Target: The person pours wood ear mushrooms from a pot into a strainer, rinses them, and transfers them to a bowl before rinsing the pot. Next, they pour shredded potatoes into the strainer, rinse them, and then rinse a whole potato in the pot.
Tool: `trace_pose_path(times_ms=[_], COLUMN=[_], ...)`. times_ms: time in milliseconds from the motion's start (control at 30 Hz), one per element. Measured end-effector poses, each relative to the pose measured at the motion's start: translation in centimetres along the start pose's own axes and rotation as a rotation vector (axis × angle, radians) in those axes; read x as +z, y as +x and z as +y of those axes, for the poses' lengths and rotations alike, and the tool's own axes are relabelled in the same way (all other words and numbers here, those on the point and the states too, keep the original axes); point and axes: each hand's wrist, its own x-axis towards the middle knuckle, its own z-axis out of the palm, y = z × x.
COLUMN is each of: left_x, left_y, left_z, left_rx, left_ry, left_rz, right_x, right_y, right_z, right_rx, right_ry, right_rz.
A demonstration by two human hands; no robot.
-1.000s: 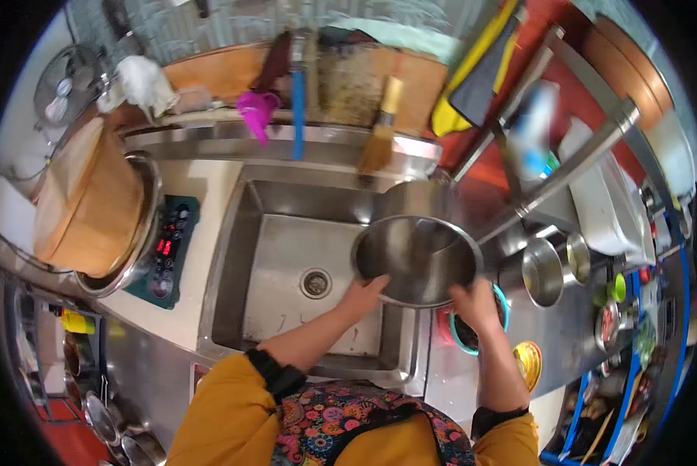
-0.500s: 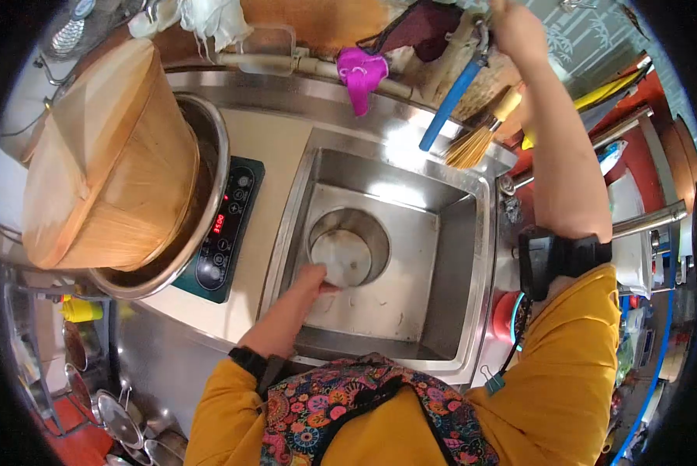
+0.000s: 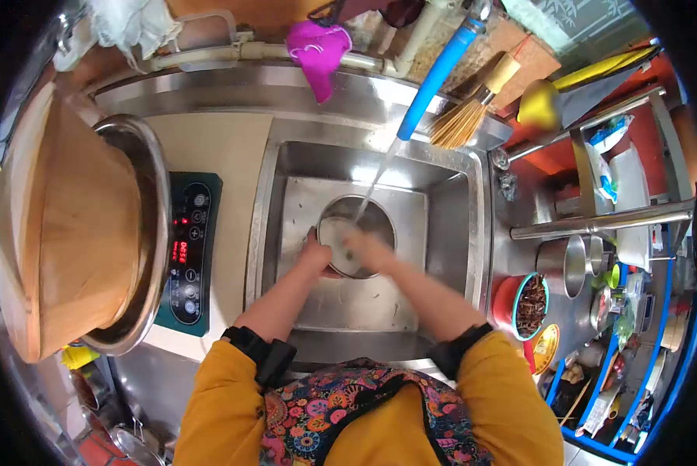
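Clasps steel pot [image 3: 376, 221] by left side in left grip [image 3: 315, 253]; extends blurred right grip [image 3: 362, 247] across pot's mouth, cannot tell closure. Reads "+" and "−" on induction cooker [image 3: 179, 299].

the pot [image 3: 336, 231] sits in the sink [image 3: 352, 311], with the hose [image 3: 434, 85] behind it and the brush [image 3: 473, 113] just right of the hose. left of the sink is the induction cooker [image 3: 189, 283]; farther left, the steamer [image 3: 84, 225] stands in the basin [image 3: 160, 194] (half over the cooker, from here). right, the tub [image 3: 506, 307] rests on the table [image 3: 508, 248].
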Motion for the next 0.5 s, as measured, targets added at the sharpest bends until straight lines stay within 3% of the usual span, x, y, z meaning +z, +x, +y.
trace_pose_path(times_ms=[33, 67, 100, 133, 200, 233, 300, 367, 400, 467, 500], left_x=[0.2, -0.6, -2.4, -3.7, -3.6, -3.1, -1.9, -0.3, 0.6, 0.1, -0.4], left_y=[1.5, 3.6, 5.7, 6.7, 2.0, 1.9, 1.6, 0.4, 0.3, 4.8, 5.8], left_z=[-1.1, -2.3, -4.0, -5.1, 0.4, 1.3, 2.9, 6.0, 7.0, 2.1, 0.8], left_rx=[0.039, 0.236, 0.424, 0.608, 0.337, 0.283, 0.186, 0.122, 0.091, 0.291, 0.303], left_ry=[0.0, 0.197, 0.399, 0.611, 0.907, 0.935, 0.854, 0.631, 0.708, 0.844, 0.811], left_rz=[0.027, 0.059, 0.087, 0.102, -0.016, -0.05, -0.111, -0.145, -0.079, 0.005, 0.033], right_x=[-2.7, -6.3, -5.1, -5.5, -8.3, -8.5, -7.6, -1.3, 0.5, 3.4, 4.7], right_y=[0.7, 1.9, 1.2, 0.1, -2.2, -1.0, 1.2, 1.3, 1.9, 3.7, 4.6], right_z=[-5.9, -12.6, -13.6, -12.8, -8.1, -5.4, -3.9, -1.6, -1.8, -4.6, -6.0], right_rx=[0.299, 0.68, 0.618, 0.453, 0.092, 0.145, 0.299, 0.278, 0.344, 0.622, 0.811], right_ry=[0.411, 0.741, 0.876, 0.599, 0.014, -0.158, -0.371, -0.671, -0.804, 0.068, 0.416], right_rz=[-0.22, -0.33, -0.165, -0.356, -0.692, -0.871, -0.675, -0.289, -0.095, -0.217, -0.217])
